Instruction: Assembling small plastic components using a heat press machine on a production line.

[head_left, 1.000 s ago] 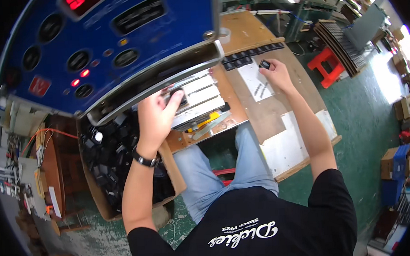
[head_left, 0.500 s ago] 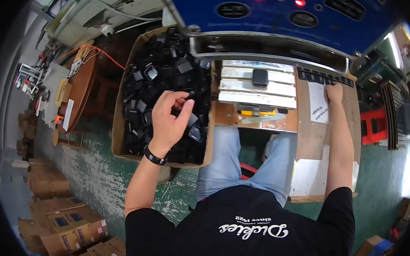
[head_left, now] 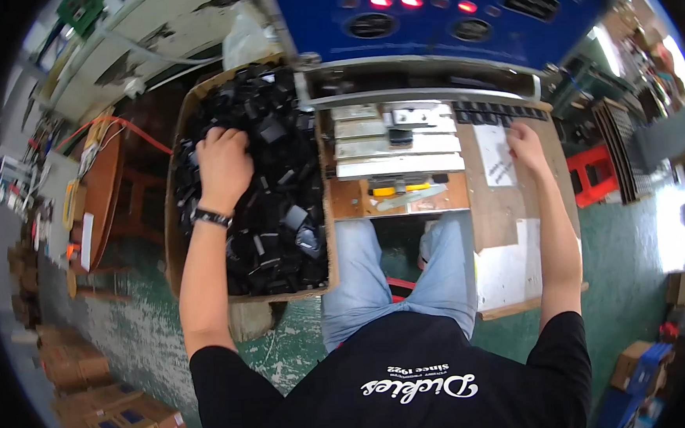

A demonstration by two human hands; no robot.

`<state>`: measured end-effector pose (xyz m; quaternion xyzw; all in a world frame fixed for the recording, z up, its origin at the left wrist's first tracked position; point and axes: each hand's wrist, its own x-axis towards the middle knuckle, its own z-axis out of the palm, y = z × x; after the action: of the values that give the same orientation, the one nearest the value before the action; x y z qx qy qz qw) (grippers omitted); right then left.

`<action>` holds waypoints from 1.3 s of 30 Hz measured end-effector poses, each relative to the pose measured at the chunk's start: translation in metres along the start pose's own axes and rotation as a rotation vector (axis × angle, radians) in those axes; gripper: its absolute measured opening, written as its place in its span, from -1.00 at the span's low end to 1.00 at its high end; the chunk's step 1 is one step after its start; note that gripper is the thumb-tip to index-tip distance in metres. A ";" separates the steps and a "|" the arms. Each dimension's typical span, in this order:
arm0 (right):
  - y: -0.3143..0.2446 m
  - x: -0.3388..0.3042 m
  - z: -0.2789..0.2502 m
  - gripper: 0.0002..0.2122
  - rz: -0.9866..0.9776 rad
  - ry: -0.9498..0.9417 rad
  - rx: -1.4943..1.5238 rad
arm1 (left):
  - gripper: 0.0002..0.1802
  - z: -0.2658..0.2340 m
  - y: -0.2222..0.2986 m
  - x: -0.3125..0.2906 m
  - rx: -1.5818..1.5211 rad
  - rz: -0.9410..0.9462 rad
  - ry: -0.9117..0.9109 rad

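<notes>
My left hand [head_left: 224, 165] reaches into a cardboard box [head_left: 331, 238] heaped with small black plastic parts [head_left: 272, 130]. Its fingers bend down among the parts, and the tips are hidden. On the right, my right hand [head_left: 525, 144] is just below a row of black parts [head_left: 489, 116] along the far edge of a cardboard-covered board [head_left: 545, 194]. Its fingers are loosely bent and apart, with nothing visible in them. Between the hands, a metal block [head_left: 423, 117] is over a black part [head_left: 400, 137] on the slatted metal fixture [head_left: 355, 168].
A blue machine panel [head_left: 323, 27] with lit red lamps stands behind the fixture. A yellow-handled tool [head_left: 388, 190] and a pale strip [head_left: 412, 199] lie in front of it. A red stool [head_left: 591, 175] is at the right. Cartons [head_left: 128, 423] are stacked at the lower left.
My left hand has gone farther left and down into the parts. My right hand has drawn slightly back from the row. The metal block now covers part of the black piece on the fixture.
</notes>
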<state>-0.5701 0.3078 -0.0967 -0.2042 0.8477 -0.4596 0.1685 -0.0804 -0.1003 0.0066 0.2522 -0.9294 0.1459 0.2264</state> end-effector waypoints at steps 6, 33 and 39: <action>-0.109 -0.082 0.021 -0.68 -0.554 -0.104 0.311 | -0.69 -0.037 0.026 -0.023 -0.369 -0.109 0.035; -0.153 -0.095 0.059 -0.46 -0.529 -0.197 0.440 | -0.77 -0.045 0.177 0.074 -1.407 -0.305 -0.353; 0.019 -0.022 -0.015 -0.52 -0.033 0.297 0.256 | -0.63 -0.042 0.194 0.077 -1.054 -0.199 -0.247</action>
<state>-0.5617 0.3389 -0.1030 -0.1250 0.7943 -0.5916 0.0587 -0.2291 0.0463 0.0502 0.2065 -0.8680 -0.3920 0.2241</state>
